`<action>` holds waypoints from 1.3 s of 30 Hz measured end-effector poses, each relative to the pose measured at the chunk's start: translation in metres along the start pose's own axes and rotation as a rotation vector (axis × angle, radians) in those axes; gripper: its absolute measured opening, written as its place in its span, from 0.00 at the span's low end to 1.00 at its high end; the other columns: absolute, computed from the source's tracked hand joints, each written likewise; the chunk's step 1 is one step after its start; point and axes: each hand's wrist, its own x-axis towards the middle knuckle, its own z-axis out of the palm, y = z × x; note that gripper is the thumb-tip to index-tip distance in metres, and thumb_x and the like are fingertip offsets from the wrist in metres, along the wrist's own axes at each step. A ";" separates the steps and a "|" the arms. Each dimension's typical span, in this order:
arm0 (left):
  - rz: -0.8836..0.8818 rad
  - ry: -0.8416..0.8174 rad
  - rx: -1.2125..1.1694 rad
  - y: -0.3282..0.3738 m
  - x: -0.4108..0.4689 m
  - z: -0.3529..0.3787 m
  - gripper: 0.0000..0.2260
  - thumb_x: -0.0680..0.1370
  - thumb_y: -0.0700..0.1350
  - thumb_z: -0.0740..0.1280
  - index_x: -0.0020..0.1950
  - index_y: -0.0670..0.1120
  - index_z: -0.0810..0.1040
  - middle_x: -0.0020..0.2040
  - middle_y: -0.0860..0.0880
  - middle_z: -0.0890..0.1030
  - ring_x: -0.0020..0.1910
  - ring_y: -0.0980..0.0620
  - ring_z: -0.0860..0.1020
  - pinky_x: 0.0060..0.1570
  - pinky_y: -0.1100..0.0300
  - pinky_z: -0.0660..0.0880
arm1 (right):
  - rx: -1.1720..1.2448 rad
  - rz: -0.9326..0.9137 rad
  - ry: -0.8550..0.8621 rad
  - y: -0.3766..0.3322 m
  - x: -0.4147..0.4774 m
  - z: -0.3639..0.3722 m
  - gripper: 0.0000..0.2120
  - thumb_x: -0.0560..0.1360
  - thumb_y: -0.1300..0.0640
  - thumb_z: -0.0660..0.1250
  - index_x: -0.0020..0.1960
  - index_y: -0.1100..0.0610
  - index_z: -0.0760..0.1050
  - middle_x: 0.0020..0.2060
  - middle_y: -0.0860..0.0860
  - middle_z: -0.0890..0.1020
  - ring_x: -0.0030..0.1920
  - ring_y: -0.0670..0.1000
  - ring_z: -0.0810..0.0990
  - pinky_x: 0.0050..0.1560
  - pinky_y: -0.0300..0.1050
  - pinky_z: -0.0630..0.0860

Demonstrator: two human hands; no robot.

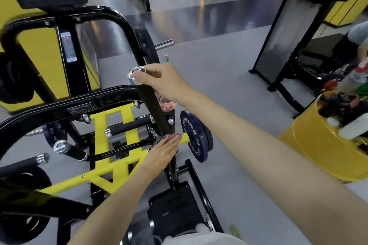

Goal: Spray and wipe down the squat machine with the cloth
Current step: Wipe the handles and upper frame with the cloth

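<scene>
The squat machine [111, 125] has a black and yellow frame and fills the left half of the head view. A long black grip handle [151, 103] with a chrome end cap [136, 72] rises from it at centre. My right hand [163, 83] is at the handle's top, fingertips on the cap, and holds a pinkish clear spray bottle [166, 103] whose nozzle [166, 57] pokes above the hand. Lower down, my left hand [163, 152] presses a grey patterned cloth [158, 138] against the base of the handle, fingers laid flat over it.
A blue weight plate [194, 135] hangs on a yellow peg right of my left hand. A black footplate [175, 209] lies below. A yellow drum [322, 145] with bottles and rags stands at right, and a black padded board [288, 36] behind it. Grey floor lies between.
</scene>
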 end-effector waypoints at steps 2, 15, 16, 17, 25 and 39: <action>0.041 -0.025 0.044 0.006 0.003 0.013 0.31 0.78 0.39 0.62 0.77 0.39 0.52 0.77 0.43 0.44 0.75 0.46 0.41 0.71 0.48 0.27 | 0.009 0.006 -0.001 -0.001 -0.001 -0.001 0.11 0.77 0.52 0.67 0.53 0.58 0.82 0.48 0.59 0.84 0.51 0.56 0.81 0.57 0.47 0.75; 0.275 -0.099 0.192 0.016 0.017 0.023 0.24 0.83 0.40 0.53 0.76 0.35 0.49 0.78 0.40 0.44 0.77 0.41 0.42 0.72 0.48 0.34 | 0.035 -0.007 -0.001 0.003 0.002 0.001 0.11 0.77 0.55 0.67 0.54 0.60 0.81 0.46 0.58 0.84 0.50 0.55 0.82 0.58 0.50 0.76; 0.315 -0.086 0.218 0.013 0.017 0.024 0.23 0.83 0.40 0.53 0.76 0.35 0.51 0.78 0.40 0.45 0.77 0.41 0.43 0.71 0.48 0.34 | 0.040 -0.001 0.001 0.003 0.001 0.001 0.10 0.77 0.55 0.67 0.54 0.59 0.81 0.45 0.56 0.84 0.49 0.52 0.82 0.56 0.47 0.76; 0.341 -0.074 0.244 0.009 0.015 0.025 0.23 0.83 0.41 0.53 0.76 0.35 0.52 0.78 0.40 0.47 0.77 0.40 0.45 0.70 0.47 0.32 | 0.047 0.001 0.001 0.002 0.000 0.001 0.10 0.77 0.55 0.67 0.54 0.59 0.81 0.43 0.53 0.84 0.48 0.50 0.82 0.55 0.44 0.75; 0.427 0.199 0.360 -0.036 0.005 -0.003 0.24 0.78 0.43 0.65 0.71 0.37 0.68 0.73 0.40 0.66 0.74 0.40 0.62 0.73 0.44 0.41 | 0.034 0.000 -0.005 0.004 0.002 0.002 0.11 0.76 0.51 0.68 0.54 0.56 0.82 0.41 0.44 0.83 0.49 0.47 0.81 0.61 0.52 0.75; 0.044 0.555 0.272 -0.095 -0.044 -0.120 0.18 0.80 0.37 0.54 0.69 0.36 0.71 0.69 0.40 0.73 0.70 0.41 0.69 0.71 0.45 0.56 | -0.065 -0.028 -0.031 0.000 -0.001 -0.002 0.13 0.76 0.46 0.66 0.56 0.51 0.82 0.48 0.46 0.84 0.54 0.46 0.80 0.61 0.46 0.73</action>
